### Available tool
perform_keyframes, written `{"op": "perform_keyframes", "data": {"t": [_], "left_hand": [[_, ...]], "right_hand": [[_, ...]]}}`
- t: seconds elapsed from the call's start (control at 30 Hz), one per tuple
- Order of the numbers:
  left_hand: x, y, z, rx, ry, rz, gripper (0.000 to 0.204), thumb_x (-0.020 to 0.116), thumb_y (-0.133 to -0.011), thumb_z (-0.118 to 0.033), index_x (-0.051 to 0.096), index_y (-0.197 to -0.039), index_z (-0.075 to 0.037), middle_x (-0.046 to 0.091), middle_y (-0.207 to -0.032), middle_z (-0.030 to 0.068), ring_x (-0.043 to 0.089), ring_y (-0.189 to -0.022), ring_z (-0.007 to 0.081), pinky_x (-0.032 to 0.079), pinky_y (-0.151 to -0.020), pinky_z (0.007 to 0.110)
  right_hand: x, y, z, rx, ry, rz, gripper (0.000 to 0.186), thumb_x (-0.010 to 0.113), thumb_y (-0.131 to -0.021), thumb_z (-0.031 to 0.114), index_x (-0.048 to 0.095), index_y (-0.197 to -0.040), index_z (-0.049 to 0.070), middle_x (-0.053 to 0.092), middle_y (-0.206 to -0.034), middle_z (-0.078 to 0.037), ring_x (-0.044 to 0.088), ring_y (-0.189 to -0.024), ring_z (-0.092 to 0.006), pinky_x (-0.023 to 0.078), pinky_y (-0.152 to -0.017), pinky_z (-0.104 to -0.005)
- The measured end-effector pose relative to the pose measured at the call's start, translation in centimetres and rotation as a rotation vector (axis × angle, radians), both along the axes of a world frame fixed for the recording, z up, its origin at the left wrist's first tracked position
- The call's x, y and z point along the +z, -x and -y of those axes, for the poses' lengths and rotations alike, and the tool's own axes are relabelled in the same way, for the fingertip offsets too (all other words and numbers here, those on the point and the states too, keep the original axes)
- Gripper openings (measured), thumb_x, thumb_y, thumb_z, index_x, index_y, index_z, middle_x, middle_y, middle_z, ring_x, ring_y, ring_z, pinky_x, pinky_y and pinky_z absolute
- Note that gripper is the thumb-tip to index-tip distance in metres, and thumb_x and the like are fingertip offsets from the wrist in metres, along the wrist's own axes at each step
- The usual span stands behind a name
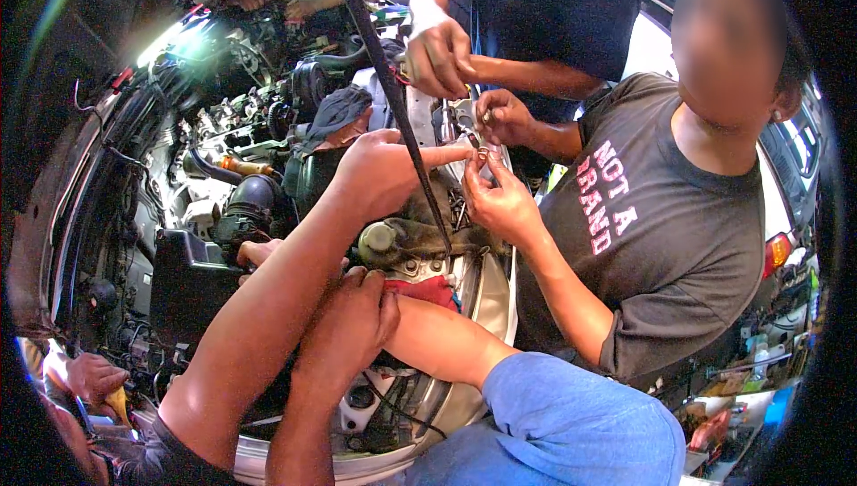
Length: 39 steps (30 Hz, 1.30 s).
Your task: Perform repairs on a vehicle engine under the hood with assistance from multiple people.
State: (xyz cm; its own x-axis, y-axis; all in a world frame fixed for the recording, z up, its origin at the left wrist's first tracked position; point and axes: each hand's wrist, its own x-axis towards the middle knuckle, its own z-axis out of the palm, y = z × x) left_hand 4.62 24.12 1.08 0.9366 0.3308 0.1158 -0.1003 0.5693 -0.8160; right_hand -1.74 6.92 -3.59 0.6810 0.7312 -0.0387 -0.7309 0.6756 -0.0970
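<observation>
Reaching under forearm (268, 321), right hand (257, 254) hemmed beside black box (186, 276) edge; cannot tell grip.

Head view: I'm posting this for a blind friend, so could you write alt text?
A person in a dark T-shirt pinches a small part beside an exposed car engine while another person's hand points at it. In front, the wearer's left hand rests on a bare forearm.

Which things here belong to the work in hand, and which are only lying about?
Probably in use:
small object in a co-worker's hand, beside a pointing hand
exposed engine

Apparently just lying there:
red cloth
grey cloth
</observation>
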Motion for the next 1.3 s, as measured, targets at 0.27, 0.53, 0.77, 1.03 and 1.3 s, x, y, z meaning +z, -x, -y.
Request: {"op": "perform_keyframes", "data": {"t": [0.27,0.53,0.77,1.03,1.3], "left_hand": [[1.2,-0.3,1.7,0.011,0.670,0.264,0.075,0.057,-0.093,-0.014,0.024,-0.159,-0.027,0.062,-0.076,0.0008,0.058,-0.064,0.0170,0.046,-0.061,0.028],[1.9,1.2,2.1,-0.377,1.474,0.904,0.072,0.061,-0.086,-0.017,0.039,-0.153,-0.033,0.060,-0.068,-0.0050,0.057,-0.058,0.0131,0.047,-0.060,0.029],[-1.1,5.2,16.1,-0.027,1.684,1.508,0.029,0.060,-0.090,-0.027,0.062,-0.111,-0.007,0.067,-0.101,0.0135,0.057,-0.107,0.0336,0.043,-0.099,0.047],[-0.8,5.2,16.7,0.020,1.707,1.525,0.028,0.058,-0.091,-0.028,0.066,-0.103,-0.003,0.068,-0.105,0.0151,0.058,-0.114,0.0359,0.035,-0.112,0.056],[-1.2,5.4,16.9,0.017,1.698,1.547,0.027,0.058,-0.091,-0.028,0.066,-0.102,-0.005,0.068,-0.105,0.0136,0.058,-0.115,0.0358,0.032,-0.112,0.060]], "right_hand": [[-0.4,-0.2,0.4,0.157,0.388,0.037,0.024,0.043,-0.106,0.025,0.051,-0.109,0.003,0.052,-0.093,-0.008,0.055,-0.087,-0.0217,0.047,-0.081,-0.0374],[-3.7,-0.5,-5.2,0.439,0.198,1.131,0.030,0.056,-0.097,0.031,0.055,-0.110,0.004,0.060,-0.093,-0.015,0.060,-0.088,-0.0314,0.049,-0.078,-0.0438],[-3.0,-0.5,-11.1,0.579,-0.092,2.156,0.039,0.069,-0.088,0.037,0.061,-0.110,0.006,0.068,-0.094,-0.022,0.066,-0.090,-0.0433,0.051,-0.075,-0.0512],[-1.6,-1.3,-10.4,0.551,-0.114,2.163,0.038,0.068,-0.089,0.035,0.059,-0.114,0.009,0.069,-0.093,-0.020,0.066,-0.092,-0.0409,0.052,-0.080,-0.0506],[-1.5,-1.3,-10.1,0.546,-0.134,2.150,0.037,0.070,-0.088,0.033,0.059,-0.114,0.008,0.069,-0.095,-0.019,0.066,-0.094,-0.0399,0.052,-0.081,-0.0498]]}}
